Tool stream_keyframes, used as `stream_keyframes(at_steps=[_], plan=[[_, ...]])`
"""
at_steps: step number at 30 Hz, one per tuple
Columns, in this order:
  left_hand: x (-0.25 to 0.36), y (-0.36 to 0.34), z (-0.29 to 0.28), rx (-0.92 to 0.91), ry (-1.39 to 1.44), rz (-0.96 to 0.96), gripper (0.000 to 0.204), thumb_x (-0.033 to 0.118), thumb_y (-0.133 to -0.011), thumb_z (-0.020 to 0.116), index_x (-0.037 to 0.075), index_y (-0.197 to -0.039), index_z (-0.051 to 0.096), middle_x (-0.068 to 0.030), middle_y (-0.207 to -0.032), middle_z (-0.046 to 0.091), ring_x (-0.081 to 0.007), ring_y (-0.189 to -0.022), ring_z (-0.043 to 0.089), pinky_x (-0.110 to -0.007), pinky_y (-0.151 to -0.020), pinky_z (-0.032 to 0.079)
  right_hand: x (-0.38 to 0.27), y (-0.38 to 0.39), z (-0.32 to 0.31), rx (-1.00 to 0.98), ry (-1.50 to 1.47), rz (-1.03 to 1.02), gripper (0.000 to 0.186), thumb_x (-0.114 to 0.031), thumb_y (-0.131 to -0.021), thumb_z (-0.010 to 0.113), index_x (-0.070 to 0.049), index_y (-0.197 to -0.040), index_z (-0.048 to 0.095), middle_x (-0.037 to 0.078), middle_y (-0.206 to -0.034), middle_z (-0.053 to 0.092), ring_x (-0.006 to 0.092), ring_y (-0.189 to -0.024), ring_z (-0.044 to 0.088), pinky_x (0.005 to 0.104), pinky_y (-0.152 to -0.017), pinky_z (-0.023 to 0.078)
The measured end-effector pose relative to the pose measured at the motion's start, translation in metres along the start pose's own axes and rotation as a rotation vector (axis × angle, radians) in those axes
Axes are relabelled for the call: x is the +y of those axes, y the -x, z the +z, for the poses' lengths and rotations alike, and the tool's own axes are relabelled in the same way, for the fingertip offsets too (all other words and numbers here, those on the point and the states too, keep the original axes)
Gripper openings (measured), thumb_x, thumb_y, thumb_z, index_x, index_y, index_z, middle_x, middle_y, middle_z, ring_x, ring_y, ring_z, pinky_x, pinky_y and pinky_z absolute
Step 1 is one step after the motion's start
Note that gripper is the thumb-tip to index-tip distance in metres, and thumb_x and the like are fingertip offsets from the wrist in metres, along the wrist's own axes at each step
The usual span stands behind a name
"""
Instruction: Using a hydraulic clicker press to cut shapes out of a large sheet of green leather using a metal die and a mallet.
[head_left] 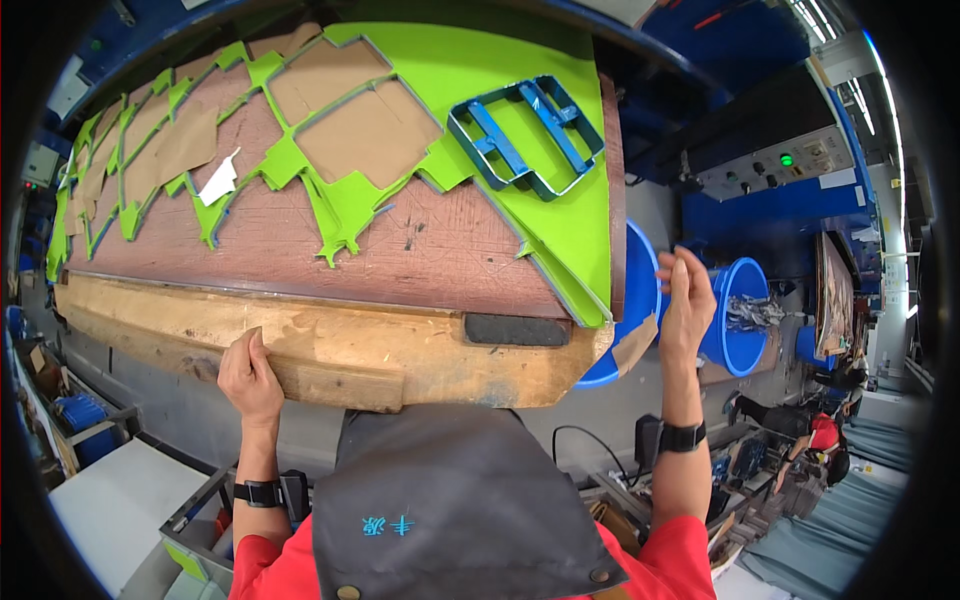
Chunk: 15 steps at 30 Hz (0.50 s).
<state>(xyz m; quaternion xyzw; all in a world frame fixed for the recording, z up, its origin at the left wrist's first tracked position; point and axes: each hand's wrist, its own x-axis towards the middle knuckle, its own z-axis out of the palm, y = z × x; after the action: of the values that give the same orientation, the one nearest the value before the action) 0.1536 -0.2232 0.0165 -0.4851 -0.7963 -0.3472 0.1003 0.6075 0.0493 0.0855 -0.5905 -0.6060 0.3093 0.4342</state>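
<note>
My left hand (248,376) is closed, fingers curled, at the near edge of the worn wooden ledge (330,345); nothing shows in it. My right hand (688,300) is raised beside a large blue bin (640,262), its fingers loosely bent and apart, holding nothing I can see. A torn brown paper scrap (635,346) hangs over the bin's near side, left of my right wrist. On the reddish-brown board (450,240) lies a bright green sheet (480,50), cut into a zigzag web on the left. A blue metal cutting die (497,141) rests on its right part.
Brown paper pieces (365,135) show through the green web, with a white scrap (220,180) near. A dark block (516,329) sits on the ledge. To the right are another blue bin (735,335) holding scraps, a control panel (775,163) and a person in red (822,432).
</note>
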Motion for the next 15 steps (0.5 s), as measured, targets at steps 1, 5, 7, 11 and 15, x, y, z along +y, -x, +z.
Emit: stream_keyframes(at_steps=[1,5,7,11,15], plan=[[-0.003,0.002,0.0,0.003,0.015,-0.006,0.014,0.007,-0.099,0.059,0.0,-0.101,0.07,-0.0119,-0.076,0.063,-0.0298,-0.065,0.059,-0.04,-0.062,0.046,-0.008,0.014,-0.002,0.01,-0.012,-0.019,0.032,-0.019,-0.105,0.058,0.004,-0.127,0.063,0.012,-0.109,0.073,0.0134,-0.091,0.067,0.0257,-0.08,0.052],[-0.007,0.004,0.0,0.031,0.048,-0.02,0.014,0.009,-0.099,0.06,0.0,-0.096,0.07,-0.0147,-0.073,0.064,-0.0339,-0.065,0.061,-0.042,-0.061,0.047,-0.047,0.065,0.022,-0.158,-0.182,-0.011,0.024,-0.019,-0.106,0.057,0.001,-0.112,0.069,0.002,-0.078,0.068,0.0064,-0.069,0.06,0.0225,-0.064,0.048],[-0.011,0.004,0.0,0.03,0.062,-0.035,0.014,0.011,-0.098,0.062,0.0,-0.093,0.07,-0.0188,-0.077,0.065,-0.0382,-0.069,0.063,-0.043,-0.061,0.048,-0.068,0.093,0.046,-0.351,-0.196,-0.027,0.023,-0.019,-0.105,0.057,-0.001,-0.112,0.07,0.002,-0.077,0.067,0.0072,-0.069,0.061,0.0237,-0.064,0.05],[-0.009,0.001,0.005,0.054,0.06,0.004,0.018,0.015,-0.1,0.06,0.002,-0.095,0.071,-0.0183,-0.074,0.065,-0.0351,-0.063,0.062,-0.042,-0.059,0.047,-0.095,0.147,0.113,-0.68,-0.054,-0.298,0.022,-0.013,-0.101,0.059,0.001,-0.116,0.067,0.01,-0.08,0.07,0.0205,-0.075,0.068,0.0339,-0.072,0.056],[-0.003,-0.002,0.001,0.074,0.127,0.008,0.019,0.016,-0.1,0.061,0.002,-0.091,0.07,-0.0198,-0.072,0.062,-0.0376,-0.061,0.059,-0.042,-0.058,0.046,-0.094,0.213,0.195,-0.68,0.087,-0.719,0.021,-0.013,-0.093,0.063,0.002,-0.107,0.065,0.022,-0.101,0.066,0.0374,-0.097,0.065,0.0462,-0.089,0.052]])
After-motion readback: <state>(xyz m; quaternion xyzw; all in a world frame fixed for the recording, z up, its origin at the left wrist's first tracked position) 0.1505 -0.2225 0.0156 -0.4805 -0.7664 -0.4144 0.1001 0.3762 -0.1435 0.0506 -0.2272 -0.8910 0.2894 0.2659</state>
